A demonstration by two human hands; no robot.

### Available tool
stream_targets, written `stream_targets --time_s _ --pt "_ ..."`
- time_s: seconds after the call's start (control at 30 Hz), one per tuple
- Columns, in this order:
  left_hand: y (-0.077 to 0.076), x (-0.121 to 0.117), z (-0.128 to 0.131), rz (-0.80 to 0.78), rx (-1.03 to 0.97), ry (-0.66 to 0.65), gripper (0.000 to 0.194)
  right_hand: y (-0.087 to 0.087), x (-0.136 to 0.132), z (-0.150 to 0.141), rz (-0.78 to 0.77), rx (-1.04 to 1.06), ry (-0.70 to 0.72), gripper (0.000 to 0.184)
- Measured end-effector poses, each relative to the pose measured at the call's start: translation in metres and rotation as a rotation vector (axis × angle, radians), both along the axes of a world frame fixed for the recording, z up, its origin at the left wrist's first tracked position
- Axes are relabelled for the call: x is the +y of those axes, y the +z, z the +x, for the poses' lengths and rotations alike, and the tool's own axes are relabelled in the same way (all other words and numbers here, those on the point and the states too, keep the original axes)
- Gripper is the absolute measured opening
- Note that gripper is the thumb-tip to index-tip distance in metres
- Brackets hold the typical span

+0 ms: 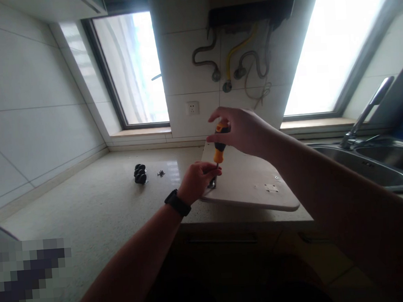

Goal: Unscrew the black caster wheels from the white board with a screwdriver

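Note:
A screwdriver (pixel 219 155) with a black and orange handle stands nearly upright, tip down. My right hand (pixel 243 132) grips its handle from above, thumb and fingers curled around the top. Lower down, the fingers of my left hand (pixel 200 178) are pinched together around the thin shaft. Beneath the left fingers, a small dark part with a shiny metal plate (pixel 211 184) rests at the left edge of a pale board (pixel 245 184); the hand partly hides it. The board has rounded corners and lies flat on the counter.
Several black caster wheels (pixel 140 174) sit on the counter (pixel 97 195) left of the board, beside a small pile of screws (pixel 160 173). At right are a metal sink (pixel 333 160) and faucet (pixel 367 111). The board's front edge overhangs slightly. Pipes (pixel 230 61) run along the back wall.

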State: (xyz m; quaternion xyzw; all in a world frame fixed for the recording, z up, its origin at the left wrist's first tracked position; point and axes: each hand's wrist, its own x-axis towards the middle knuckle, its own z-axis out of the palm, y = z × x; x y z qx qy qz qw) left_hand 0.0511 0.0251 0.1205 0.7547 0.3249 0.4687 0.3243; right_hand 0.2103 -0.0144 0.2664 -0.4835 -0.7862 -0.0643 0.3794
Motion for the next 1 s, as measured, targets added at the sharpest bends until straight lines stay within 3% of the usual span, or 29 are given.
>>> stream_targets --time_s 0.07,0.23,0.4,0.47,0.57,0.67,0.77,0.9,1.0 --pt "-0.001 0.0 0.001 -0.019 -0.013 0.028 0.016 0.002 -0.002 -0.002 -0.043 0.045 -0.034 0.052" --pt "-0.002 0.001 0.001 -0.054 -0.033 0.048 0.019 0.006 -0.006 -0.004 -0.112 -0.057 -0.021 0.03" --pt "0.001 -0.003 0.0 -0.064 -0.072 0.053 0.025 0.007 -0.013 -0.008 -0.227 -0.111 0.066 0.05" --pt "0.0 -0.003 0.0 -0.062 -0.079 0.064 0.027 0.006 -0.014 -0.01 -0.26 -0.092 0.087 0.045" --pt "-0.002 -0.002 0.001 -0.057 -0.089 0.078 0.032 0.001 -0.011 -0.014 -0.152 -0.108 -0.017 0.029" --pt "-0.004 -0.001 0.001 -0.056 -0.094 0.083 0.038 -0.004 -0.006 -0.017 -0.017 -0.159 -0.117 0.041" --pt "-0.006 -0.001 0.001 -0.03 -0.091 0.095 0.038 -0.004 -0.002 -0.016 -0.048 -0.111 -0.11 0.043" --pt "-0.001 -0.001 -0.002 0.019 -0.076 0.03 0.031 0.0 0.003 -0.009 -0.108 -0.008 -0.033 0.049" --pt "0.005 0.0 -0.006 0.022 -0.012 -0.094 0.02 0.003 0.004 -0.002 -0.133 0.001 0.034 0.045"
